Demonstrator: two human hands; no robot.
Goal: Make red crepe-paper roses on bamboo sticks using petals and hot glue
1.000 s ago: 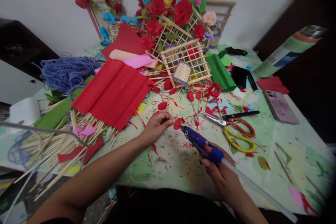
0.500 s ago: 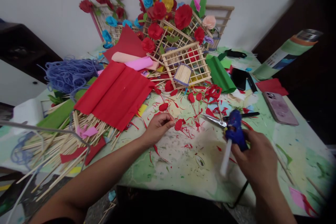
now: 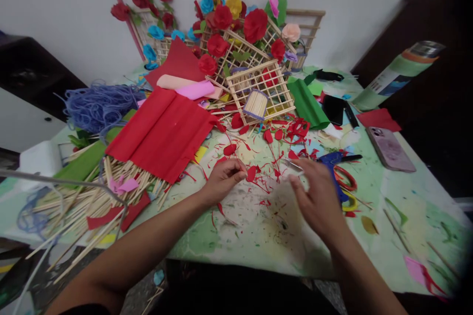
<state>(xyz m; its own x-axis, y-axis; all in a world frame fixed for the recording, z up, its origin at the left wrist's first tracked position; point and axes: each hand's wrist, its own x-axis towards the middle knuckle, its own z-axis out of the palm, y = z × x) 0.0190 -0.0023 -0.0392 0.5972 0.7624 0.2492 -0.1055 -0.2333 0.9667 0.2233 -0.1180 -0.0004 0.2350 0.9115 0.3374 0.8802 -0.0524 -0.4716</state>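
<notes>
My left hand (image 3: 222, 178) pinches a small red paper petal (image 3: 252, 173) just above the table's middle. My right hand (image 3: 318, 200) hovers empty to the right of it, fingers spread. The blue glue gun (image 3: 331, 161) lies on the table just beyond my right hand, resting over the red and yellow scissors (image 3: 345, 188). Red paper scraps (image 3: 275, 172) are scattered between and beyond the two hands.
A folded red crepe sheet (image 3: 162, 130) covers a pile of wooden sticks (image 3: 77, 202) on the left. Stick lattices with paper roses (image 3: 236, 34) lean at the back wall. A green sheet (image 3: 306, 104), a phone (image 3: 390, 148) and a purple cord tangle (image 3: 98, 103) lie around.
My right hand swung the glue gun to the right, laid it down by the scissors and let go. It now moves back toward the petal. My left hand stayed put.
</notes>
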